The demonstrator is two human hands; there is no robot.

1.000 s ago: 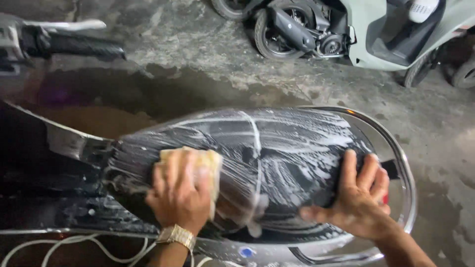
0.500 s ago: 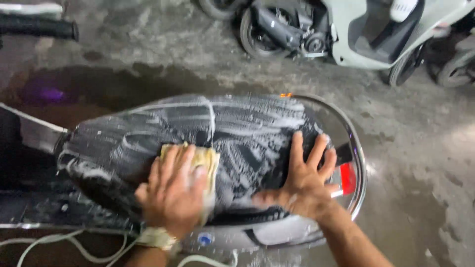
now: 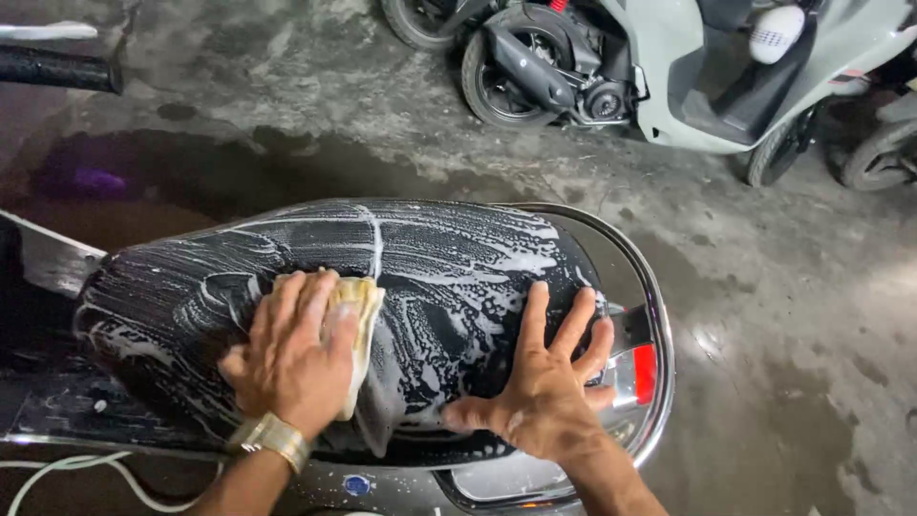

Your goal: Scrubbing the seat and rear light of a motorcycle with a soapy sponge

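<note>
Black and shiny, the scooter seat is being covered with white soap foam, and it is stretching from left to right across the middle of the scene. A yellow sponge is being pressed flat on the near left part of the seat. The sponge is being held down by the left hand, whose fingers are being kept together and laid over it, so only the right edge of the sponge is being shown. A gold watch is being worn on that wrist. The right hand is being laid flat on the near right part of the seat, with its fingers being spread wide apart and nothing being held in it. A red tail light is being seen just right of this hand, inside a silver rail that is bending around the seat's right end. Wet grey concrete floor is being seen all around. A grey scooter is being parked at the far right, well apart from the seat.
</note>
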